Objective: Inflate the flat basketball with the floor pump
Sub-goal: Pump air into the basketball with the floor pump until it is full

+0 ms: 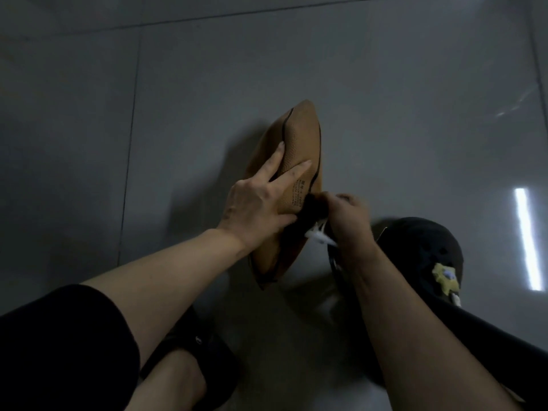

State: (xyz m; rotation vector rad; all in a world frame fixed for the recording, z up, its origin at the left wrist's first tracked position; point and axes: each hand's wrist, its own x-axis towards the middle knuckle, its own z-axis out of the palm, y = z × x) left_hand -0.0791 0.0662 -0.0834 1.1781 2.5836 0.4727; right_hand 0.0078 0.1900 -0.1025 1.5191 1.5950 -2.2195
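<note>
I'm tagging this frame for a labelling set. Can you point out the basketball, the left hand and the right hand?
basketball (pixel 302 134): head view, upper tan panel of the flattened ball.
left hand (pixel 255 203): head view, back of the hand resting on the ball.
right hand (pixel 348 216): head view, knuckles curled round a dark fitting.

Bare forearms, black knee-length legwear, black clog with yellow star charm, dark strapped shoe

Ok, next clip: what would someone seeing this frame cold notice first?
The collapsed tan basketball, standing on edge on the grey tiled floor at centre frame. The left hand presses flat against its side, while the right hand pinches something dark at its near edge, a white tuft beside it. Lower right, a black clog carries a yellow charm.
</note>
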